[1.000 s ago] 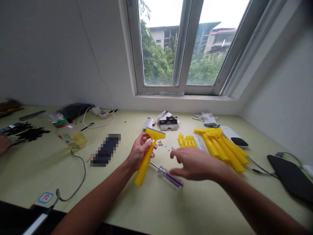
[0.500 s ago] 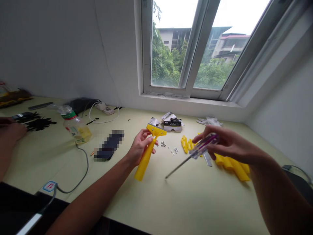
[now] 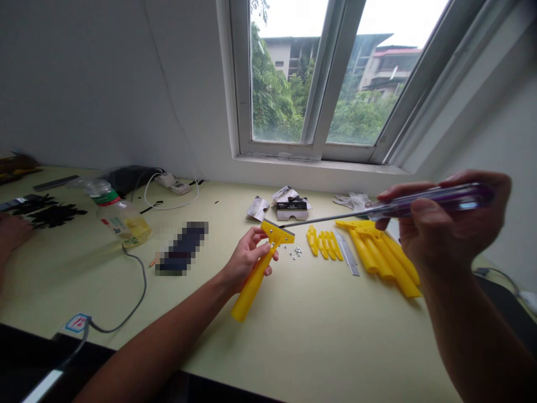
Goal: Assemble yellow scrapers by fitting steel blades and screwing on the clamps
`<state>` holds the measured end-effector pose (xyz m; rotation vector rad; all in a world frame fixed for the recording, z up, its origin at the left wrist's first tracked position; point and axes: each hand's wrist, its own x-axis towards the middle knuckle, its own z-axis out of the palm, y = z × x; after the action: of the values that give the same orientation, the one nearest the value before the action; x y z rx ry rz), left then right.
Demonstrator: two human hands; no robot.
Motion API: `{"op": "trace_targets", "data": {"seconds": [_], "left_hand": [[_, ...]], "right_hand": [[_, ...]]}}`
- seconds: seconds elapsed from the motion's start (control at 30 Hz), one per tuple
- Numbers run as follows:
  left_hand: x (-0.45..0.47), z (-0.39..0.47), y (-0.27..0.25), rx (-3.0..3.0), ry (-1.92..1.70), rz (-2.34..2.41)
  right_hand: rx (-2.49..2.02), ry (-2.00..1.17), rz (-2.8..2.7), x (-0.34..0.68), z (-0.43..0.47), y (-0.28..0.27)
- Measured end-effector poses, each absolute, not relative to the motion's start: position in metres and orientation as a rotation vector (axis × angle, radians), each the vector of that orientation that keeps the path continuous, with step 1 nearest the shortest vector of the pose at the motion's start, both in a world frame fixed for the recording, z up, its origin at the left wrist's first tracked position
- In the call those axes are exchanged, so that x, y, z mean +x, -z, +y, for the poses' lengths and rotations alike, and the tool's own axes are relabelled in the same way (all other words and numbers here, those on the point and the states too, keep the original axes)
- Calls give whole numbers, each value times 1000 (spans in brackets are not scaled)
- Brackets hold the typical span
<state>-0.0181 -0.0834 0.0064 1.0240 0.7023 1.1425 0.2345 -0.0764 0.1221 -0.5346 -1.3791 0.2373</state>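
My left hand is closed around the neck of a yellow scraper, which has a broad head with two screws and a metal blade edge along its top. In my right hand is a screwdriver with a clear and purple handle, its shaft pointing left. The shaft's tip lies at or just before the scraper head; I cannot tell whether they touch. Small metal nuts lie behind the scraper. To their right are yellow plastic clamp pieces, metal blades and a pile of yellow scraper handles.
Small opened boxes and a white glove-like bundle lie near the window wall. A plastic bottle, a cable and a dark blurred-out object are on the left. Another person's hand rests at the far left edge.
My right hand has lifted and turned the screwdriver from pointing down at the table to nearly level, its tip now at the scraper head. The left hand keeps its hold; the view has shifted slightly.
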Motion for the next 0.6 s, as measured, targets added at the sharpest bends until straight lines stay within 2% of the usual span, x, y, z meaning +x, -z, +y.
{"op": "trace_targets", "data": {"seconds": [0.33,0.6], "left_hand": [[-17,-84,-7,1010,-1142,697],[-18,-84,-5,994,-1139,670]], "right_hand": [[-623,-407,-1412,221,-83,-113],[-597,-402,-1415,222,-77,-107]]}}
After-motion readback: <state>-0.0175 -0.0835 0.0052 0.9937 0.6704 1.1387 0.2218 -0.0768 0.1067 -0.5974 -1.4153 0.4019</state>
